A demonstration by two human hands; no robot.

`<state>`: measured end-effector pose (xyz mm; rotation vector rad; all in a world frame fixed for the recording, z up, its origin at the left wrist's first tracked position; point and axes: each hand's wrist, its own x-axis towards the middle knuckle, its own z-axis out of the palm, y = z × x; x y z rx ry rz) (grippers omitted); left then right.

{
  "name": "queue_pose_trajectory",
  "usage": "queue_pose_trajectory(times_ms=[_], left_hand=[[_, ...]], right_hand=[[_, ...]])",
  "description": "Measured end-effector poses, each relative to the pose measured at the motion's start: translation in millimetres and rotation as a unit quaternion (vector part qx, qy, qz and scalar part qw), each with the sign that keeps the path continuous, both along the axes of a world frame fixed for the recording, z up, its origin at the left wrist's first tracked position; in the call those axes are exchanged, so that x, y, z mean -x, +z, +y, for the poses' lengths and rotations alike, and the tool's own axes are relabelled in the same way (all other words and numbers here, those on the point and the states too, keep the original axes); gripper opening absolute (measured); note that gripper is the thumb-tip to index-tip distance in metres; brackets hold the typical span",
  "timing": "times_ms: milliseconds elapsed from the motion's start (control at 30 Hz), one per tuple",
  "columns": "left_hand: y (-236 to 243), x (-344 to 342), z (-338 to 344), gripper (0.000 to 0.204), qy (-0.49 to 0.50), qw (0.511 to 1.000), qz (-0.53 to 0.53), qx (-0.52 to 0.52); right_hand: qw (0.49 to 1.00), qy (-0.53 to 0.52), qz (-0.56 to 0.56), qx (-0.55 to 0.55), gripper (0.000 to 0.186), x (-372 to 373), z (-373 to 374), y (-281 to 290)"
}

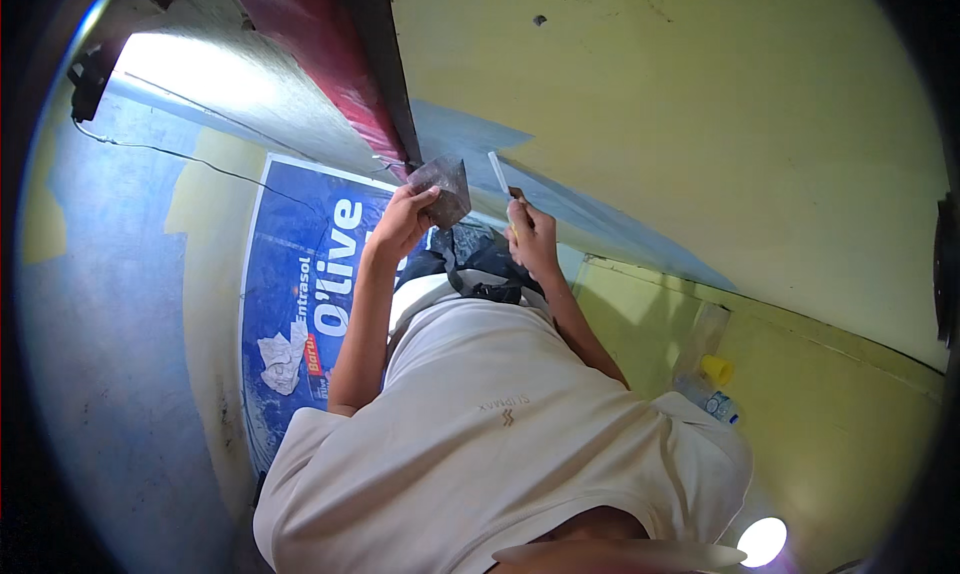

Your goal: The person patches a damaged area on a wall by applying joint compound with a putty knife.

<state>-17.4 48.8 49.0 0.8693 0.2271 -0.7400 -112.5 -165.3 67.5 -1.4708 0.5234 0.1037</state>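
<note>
1. Head view: a person looks down over their own pale shirt (480, 374), both forearms raised ahead, between painted walls.
2. Left hand (400, 219): closed on the near edge of a dark square plate (448, 186), thumb laid across its face; the plate is held up in the air, tilted, in front of the lower end of a red panel (320, 54).
3. Right hand (535, 239): closed around the handle of a slim tool (500, 172), its pale end pointing up and leaning left. Exact kind of tool: cannot tell.
4. Relation of the two: hands apart, plate on the left, tool just beside it on the right, a gap between them.
5. Wall, right side: yellow paint (700, 124) over most of it, with a blue-grey band (620, 229) along its lower part, ragged at the border.
6. Left side: blue poster (285, 214) with a crumpled white patch (283, 362); thin cable (180, 156) above.
7. Lower right: yellow cup-like object (717, 369) near a clear bottle (720, 407).
8. Extent of work, by judgement: under way rather than finished, both implements being in hand and neither set down. The blue-grey band lies outside the yellow; whether any stretch counts as complete, or how much remains, cannot be told.
</note>
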Motion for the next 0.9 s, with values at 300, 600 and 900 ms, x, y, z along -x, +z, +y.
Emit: queue_pose_trajectory(times_ms=[300, 600, 900], left_hand=[[6.0, -2.8, -3.1, 0.036, -0.008, 1.0, -0.006, -0.013], [-1.2, -1.1, -59.6, 0.024, 0.195, 0.978, 0.022, -0.068], [28.0, 25.3, -102.0, 0.014, 0.117, 0.991, 0.031, -0.051]], right_hand=[[1.0, -0.022, 0.011, 0.0, 0.036, -4.2, -2.7, -16.3], [0.995, 0.048, 0.031, 0.077, 0.048, 28.3, -48.0, -43.7], [0.988, 0.033, 0.123, 0.085, 0.043, 54.7, -108.9, -24.5]])
